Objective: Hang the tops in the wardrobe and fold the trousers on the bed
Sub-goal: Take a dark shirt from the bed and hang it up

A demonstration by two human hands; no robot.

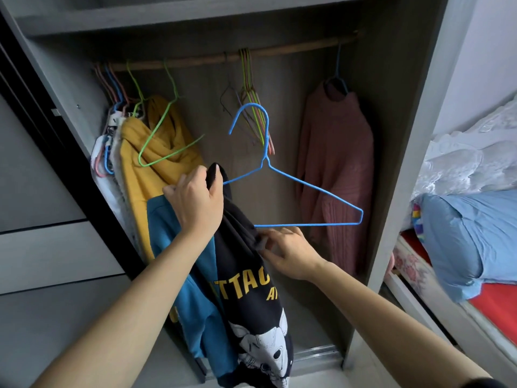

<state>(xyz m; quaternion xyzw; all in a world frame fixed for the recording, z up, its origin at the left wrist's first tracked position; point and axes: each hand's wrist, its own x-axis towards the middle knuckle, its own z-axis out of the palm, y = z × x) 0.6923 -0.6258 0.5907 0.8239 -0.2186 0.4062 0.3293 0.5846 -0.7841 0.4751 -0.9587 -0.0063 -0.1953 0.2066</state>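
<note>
Head view: the person stands at an open wardrobe. The left hand is raised, its fingers and thumb curled tight round the top of a black T-shirt. The left end of a blue wire hanger disappears into that bunched cloth. The right hand sits lower, just beneath the hanger's bottom bar, and its fingertips pinch a fold of the same black fabric. Both hands are thus grasping the shirt.

The T-shirt hangs down from the two hands in front of the wardrobe opening; it shows yellow lettering and a white printed figure near its lower end. The hanger is tilted, its right end lower than its neck; its hook points up and is free of the wooden rail.

On the rail:
- at the left, a packed group of garments, with a mustard-yellow top foremost and an empty green wire hanger in front of it;
- in the middle, a bunch of bare wire hangers;
- at the right, well apart from the others, a pink knitted sweater on a blue hanger.

A teal garment hangs behind the left forearm. Past the wardrobe's right side is a bed with a red sheet, bearing a pale blue cloth and white lace bedding; no trousers can be made out there.
</note>
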